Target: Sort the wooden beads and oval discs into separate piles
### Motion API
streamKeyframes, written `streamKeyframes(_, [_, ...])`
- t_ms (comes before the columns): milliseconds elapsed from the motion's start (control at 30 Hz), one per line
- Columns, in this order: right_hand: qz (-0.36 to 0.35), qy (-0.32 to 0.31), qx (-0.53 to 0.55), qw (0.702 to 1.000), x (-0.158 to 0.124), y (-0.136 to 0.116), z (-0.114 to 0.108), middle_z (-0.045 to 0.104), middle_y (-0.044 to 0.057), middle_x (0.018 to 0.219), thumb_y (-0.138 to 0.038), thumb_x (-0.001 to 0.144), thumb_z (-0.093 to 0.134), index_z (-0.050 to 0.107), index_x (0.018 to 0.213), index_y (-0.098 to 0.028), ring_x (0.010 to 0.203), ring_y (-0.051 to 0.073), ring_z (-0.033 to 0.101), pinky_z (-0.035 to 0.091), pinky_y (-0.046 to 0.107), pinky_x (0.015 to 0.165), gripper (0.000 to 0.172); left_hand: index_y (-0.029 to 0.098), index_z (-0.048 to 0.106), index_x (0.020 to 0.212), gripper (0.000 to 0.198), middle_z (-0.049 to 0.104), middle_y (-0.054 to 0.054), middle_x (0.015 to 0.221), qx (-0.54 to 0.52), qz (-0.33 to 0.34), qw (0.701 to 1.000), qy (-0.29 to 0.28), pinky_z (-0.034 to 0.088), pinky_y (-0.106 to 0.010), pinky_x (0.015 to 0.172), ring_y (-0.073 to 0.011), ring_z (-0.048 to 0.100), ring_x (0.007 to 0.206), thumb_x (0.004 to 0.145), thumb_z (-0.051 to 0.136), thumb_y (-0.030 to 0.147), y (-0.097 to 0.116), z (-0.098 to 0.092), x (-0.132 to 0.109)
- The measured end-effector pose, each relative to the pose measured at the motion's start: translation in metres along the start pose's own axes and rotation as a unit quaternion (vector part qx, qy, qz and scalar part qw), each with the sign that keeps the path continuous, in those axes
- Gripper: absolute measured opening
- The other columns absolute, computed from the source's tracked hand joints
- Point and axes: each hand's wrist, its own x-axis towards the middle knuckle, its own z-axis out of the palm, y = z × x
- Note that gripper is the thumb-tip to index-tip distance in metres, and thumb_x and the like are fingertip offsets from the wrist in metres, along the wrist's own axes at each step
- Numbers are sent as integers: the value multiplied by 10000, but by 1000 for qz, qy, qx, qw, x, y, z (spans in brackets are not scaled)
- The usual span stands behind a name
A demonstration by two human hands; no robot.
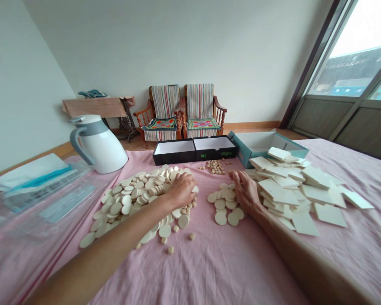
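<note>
Wooden discs [116, 208]: heap lies at left hand [183, 189], fingers curled; disc cluster [220, 204] beside right hand [246, 190], fingers bent; grips, I cannot tell.

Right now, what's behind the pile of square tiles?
A teal box, its white inside partly visible. The square tiles cover part of its near side, so that stretch can't be seen.
</note>
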Motion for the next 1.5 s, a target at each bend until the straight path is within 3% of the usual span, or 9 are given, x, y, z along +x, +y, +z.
streamKeyframes(367, [31, -10, 12, 999, 2, 6, 1, 644, 72, 845, -459, 927, 288, 628, 899, -178, 780, 180, 566, 414, 282, 745, 442, 178, 660, 736, 56, 606, -66, 844, -16, 22, 1000, -6, 415, -362, 807, -232, 549, 886, 693, 640, 208, -12, -1, 8])
streamKeyframes(500, [50, -14, 28, 998, 2, 9, 1, 656, 71, 842, -480, 923, 281, 636, 903, -181, 769, 181, 577, 421, 276, 723, 464, 179, 686, 798, 105, 639, -61, 833, -82, -6, 996, 32, 446, -350, 809, -226, 574, 880, 705, 649, 210, -8, 0, 11])
streamKeyframes(667, [52, -17, 12, 998, 2, 8, 0, 665, 81, 849, -474, 927, 268, 641, 912, -171, 764, 185, 589, 427, 278, 719, 480, 176, 573, 1199, 441, 646, -77, 1088, -235, 8, 965, 112, 481, -319, 860, -179, 604, 935, 771, 648, 255, 4, -7, 11])
streamKeyframes(800, [4, -52, -69, 996, 4, 3, -5, 663, 108, 927, -421, 942, 256, 630, 980, -152, 855, 200, 595, 427, 298, 791, 462, 198, 616, 1144, 323, 669, -54, 1060, -231, 3, 961, 155, 474, -315, 893, -174, 609, 980, 824, 573, 210, -2, -20, 7])
streamKeyframes(900, [-59, -122, -161, 978, 0, -3, -9, 615, 158, 1146, -396, 934, 295, 549, 1192, -113, 1063, 240, 553, 383, 355, 927, 459, 193, 676, 1015, 235, 685, -48, 1040, -188, 10, 972, 143, 462, -322, 916, -188, 610, 1002, 810, 562, 184, -17, -26, -2])
streamKeyframes(1067, [-60, -201, -256, 944, -26, -12, -14, 494, 248, 1310, -432, 931, 269, 393, 1340, 5, 1210, 305, 468, 359, 424, 985, 611, 186, 694, 952, 213, 700, -40, 983, -164, -18, 983, 85, 474, -292, 852, -184, 626, 945, 797, 549, 171, -46, -26, -18])
streamKeyframes(1233, [-66, -172, -272, 945, -49, -5, -8, 397, 208, 1413, -483, 923, 268, 334, 1394, -13, 1335, 298, 315, 316, 419, 1055, 669, 170, 703, 807, 146, 682, -33, 847, -152, -40, 985, 70, 465, -250, 770, -159, 617, 825, 754, 574, 125, -56, -21, -23])
streamKeyframes(1367, [-69, -146, -252, 954, -51, 4, -1, 405, 160, 1421, -482, 929, 256, 357, 1397, -94, 1333, 273, 328, 305, 436, 1071, 616, 186, 712, 864, 162, 679, -43, 908, -115, -29, 990, 71, 445, -277, 828, -179, 602, 895, 761, 594, 142, -53, -17, -12])
streamKeyframes(1500, [-91, -131, -233, 959, -50, 8, 1, 428, 152, 1406, -461, 927, 288, 397, 1372, -120, 1308, 270, 370, 337, 445, 1057, 571, 214, 713, 903, 188, 686, -48, 989, -54, -49, 997, 38, 414, -338, 878, -210, 582, 970, 767, 604, 143, -47, -12, 9])
